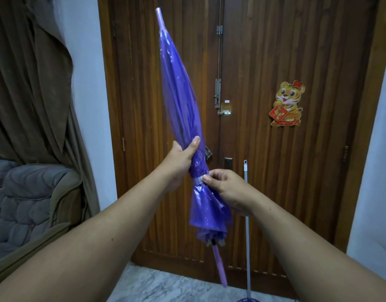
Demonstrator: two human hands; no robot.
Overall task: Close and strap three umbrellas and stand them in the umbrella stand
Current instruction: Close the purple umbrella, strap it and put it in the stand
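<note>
Two hands on purple umbrella point(183, 101) | left hand point(180, 162) grips | right hand point(223, 188) pinches strap point(198, 179)

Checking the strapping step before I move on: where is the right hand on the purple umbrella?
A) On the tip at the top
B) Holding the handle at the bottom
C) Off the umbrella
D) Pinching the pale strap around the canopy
D: the right hand pinches the pale strap wrapped round the purple umbrella, while the left hand grips the folded canopy just above it.
</note>
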